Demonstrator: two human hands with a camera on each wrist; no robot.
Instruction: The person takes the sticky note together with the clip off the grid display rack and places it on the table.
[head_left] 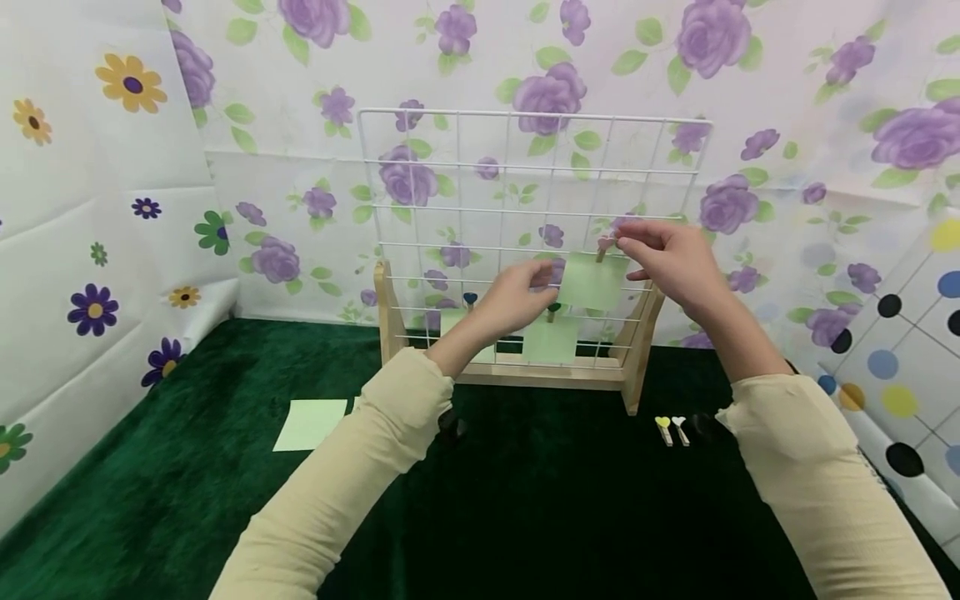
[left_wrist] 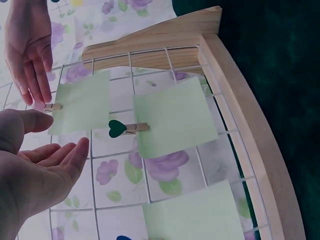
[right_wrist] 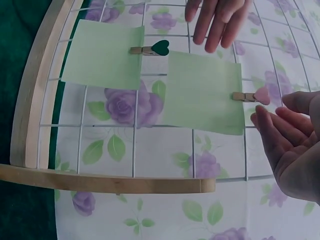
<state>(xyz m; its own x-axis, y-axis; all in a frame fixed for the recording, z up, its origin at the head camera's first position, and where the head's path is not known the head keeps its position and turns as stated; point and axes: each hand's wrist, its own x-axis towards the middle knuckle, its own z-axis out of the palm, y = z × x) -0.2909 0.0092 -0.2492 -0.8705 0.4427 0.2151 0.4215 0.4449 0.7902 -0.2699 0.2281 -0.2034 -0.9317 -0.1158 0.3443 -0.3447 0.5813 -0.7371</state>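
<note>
A pale green paper note (head_left: 594, 282) hangs on the white wire grid (right_wrist: 245, 155), held at its top edge by a wooden clothespin with a pink heart (right_wrist: 262, 96). My right hand (head_left: 669, 258) is beside that heart, thumb and fingertips parted around it. My left hand (head_left: 517, 293) hovers at the note's left side, fingers loosely bent and holding nothing. Lower on the grid, a second green note (right_wrist: 104, 55) hangs from a clothespin with a dark green heart (left_wrist: 118, 128). A third note (left_wrist: 195, 215), at the left, has a blue-heart clothespin (head_left: 470, 299) and is partly hidden by my left arm.
The grid stands in a wooden base (head_left: 525, 377) on a dark green cloth (head_left: 525, 500). Spare green paper (head_left: 311, 425) lies at the left, partly behind my sleeve. Yellow-heart (head_left: 663, 430) and white-heart (head_left: 681, 430) clothespins lie at the right. Floral sheeting (head_left: 300, 100) hangs behind.
</note>
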